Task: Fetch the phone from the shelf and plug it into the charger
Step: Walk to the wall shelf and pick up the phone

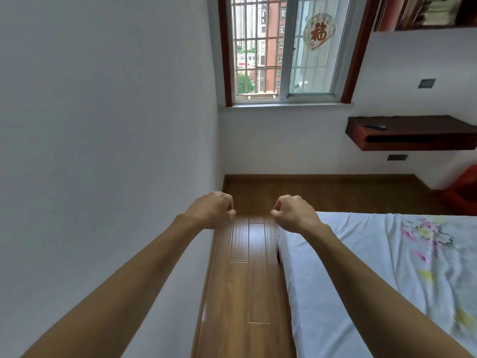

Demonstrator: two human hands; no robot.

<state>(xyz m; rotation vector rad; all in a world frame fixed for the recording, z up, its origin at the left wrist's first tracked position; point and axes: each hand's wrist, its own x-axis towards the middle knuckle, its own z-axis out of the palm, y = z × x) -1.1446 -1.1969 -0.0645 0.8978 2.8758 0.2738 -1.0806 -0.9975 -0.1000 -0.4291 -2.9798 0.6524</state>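
A dark flat phone [375, 126] lies on top of a reddish-brown wall shelf [413, 140] at the right, far from both hands. My left hand [210, 210] and my right hand [293, 211] are stretched out in front of me over the wooden floor, side by side, fingers curled into loose fists with nothing in them. No charger or cable shows. A dark wall socket [397, 157] sits just under the shelf, and another socket plate [427, 83] is on the wall above it.
A bed [387, 267] with a pale flowered sheet fills the right. A narrow strip of wooden floor [247, 280] runs between it and the white wall [103, 151] on the left. A barred window [281, 47] is ahead. Something red [462, 192] sits at the far right.
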